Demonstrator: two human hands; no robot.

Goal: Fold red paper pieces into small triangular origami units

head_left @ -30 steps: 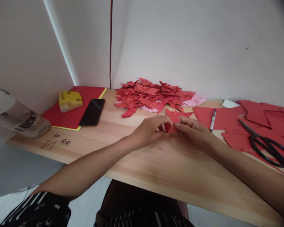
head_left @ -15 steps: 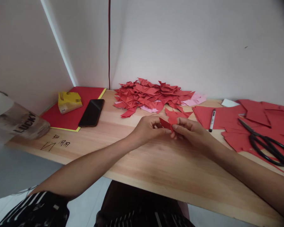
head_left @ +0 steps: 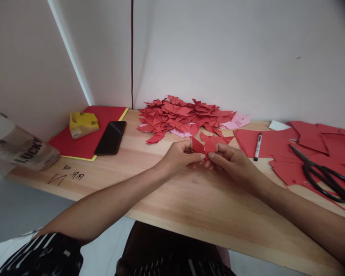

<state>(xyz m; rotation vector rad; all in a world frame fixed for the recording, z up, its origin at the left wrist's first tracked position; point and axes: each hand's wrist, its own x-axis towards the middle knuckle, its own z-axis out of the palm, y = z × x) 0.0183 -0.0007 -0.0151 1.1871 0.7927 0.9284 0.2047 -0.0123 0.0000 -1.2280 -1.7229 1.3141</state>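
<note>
A small folded piece of red paper (head_left: 209,147) is pinched between my two hands above the front of the table. My left hand (head_left: 180,156) grips its left side, thumb towards me. My right hand (head_left: 229,159) closes on its right side, thumb tip close to the left one. Some fingertips are hidden behind the paper. Just beyond my hands lies a heap of folded red paper pieces (head_left: 184,113), with a few pink ones among them. One or more red pieces lie right behind the held paper.
Red paper sheets (head_left: 276,142) cover the right side, with a marker (head_left: 258,147) and black-handled scissors (head_left: 324,176) on them. At left are a phone (head_left: 110,138), a yellow packet (head_left: 84,125) on a red sheet (head_left: 69,143), and a bottle (head_left: 25,147). A wall stands behind.
The red paper between my hands has opened out, its left flap now standing more upright beside the right part. My thumbs have shifted slightly along its lower edge.
</note>
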